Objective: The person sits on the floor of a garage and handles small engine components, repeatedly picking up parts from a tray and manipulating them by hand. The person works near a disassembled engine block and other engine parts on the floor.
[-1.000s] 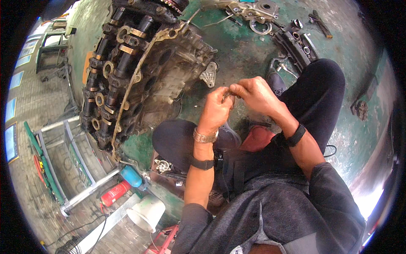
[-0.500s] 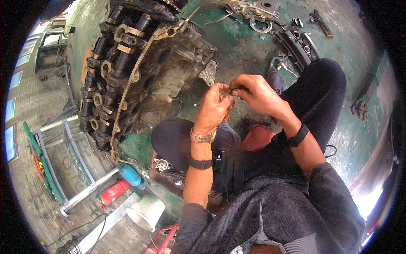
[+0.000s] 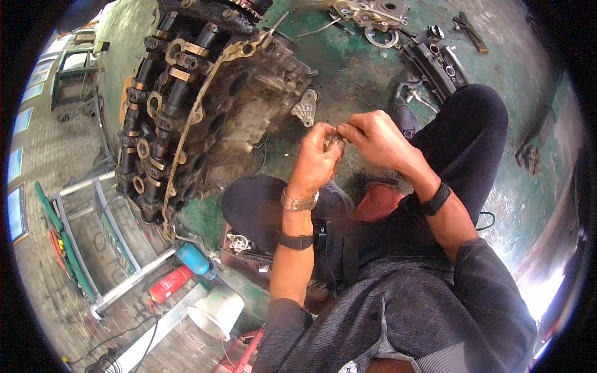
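My left hand [image 3: 316,160] is closed in front of me, its fingertips pinched round a small, dark metallic piece [image 3: 331,140]. Most of that piece is hidden, so its kind cannot be made out. Against it, from the right, my right hand [image 3: 377,140] brings its thumb and forefinger together; what these fingertips grip, if anything, is too small to name. Just beyond my left hand a grey metal bracket [image 3: 305,108] lies by the engine. The large dirty engine [image 3: 180,124] stands to the left, with camshafts and a gasket edge exposed.
A black engine cover [image 3: 435,67] and a cast metal housing [image 3: 372,13] lie on the green floor ahead. At lower left are a metal frame [image 3: 134,280], a red fire extinguisher [image 3: 170,285] and a white bucket [image 3: 216,312]. Something red [image 3: 379,202] sits between my legs.
My right hand's fingers have straightened a little and shifted at the small piece. The left hand keeps its pinch in nearly the same place.
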A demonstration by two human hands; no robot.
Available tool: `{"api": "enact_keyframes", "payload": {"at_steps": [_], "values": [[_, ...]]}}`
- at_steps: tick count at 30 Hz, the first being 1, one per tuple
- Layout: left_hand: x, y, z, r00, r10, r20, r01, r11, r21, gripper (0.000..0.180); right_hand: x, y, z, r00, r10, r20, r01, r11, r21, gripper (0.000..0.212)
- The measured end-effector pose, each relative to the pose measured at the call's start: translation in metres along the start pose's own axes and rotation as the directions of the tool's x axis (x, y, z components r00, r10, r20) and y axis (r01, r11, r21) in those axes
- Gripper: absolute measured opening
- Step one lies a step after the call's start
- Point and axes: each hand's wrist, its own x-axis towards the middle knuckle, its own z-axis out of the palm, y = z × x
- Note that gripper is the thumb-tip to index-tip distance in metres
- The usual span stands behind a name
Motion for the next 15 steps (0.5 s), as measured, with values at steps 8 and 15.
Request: {"api": "enact_keyframes", "payload": {"at_steps": [8, 15], "values": [[-0.0016, 0.0032, -0.0020, 1.000, 0.007, 0.002, -0.007, 0.999, -0.048, 0.016, 0.0013, 0.0034, 0.0014, 0.973, -0.228, -0.049, 0.233, 0.960, 0.157, 0.019], [-0.0034, 0.0041, 0.0005, 1.000, -0.024, -0.013, 0.025, 0.999, 0.020, 0.020, 0.0002, 0.0054, 0.0050, 0.992, -0.110, 0.055, 0.110, 0.994, -0.012, 0.020]]}}
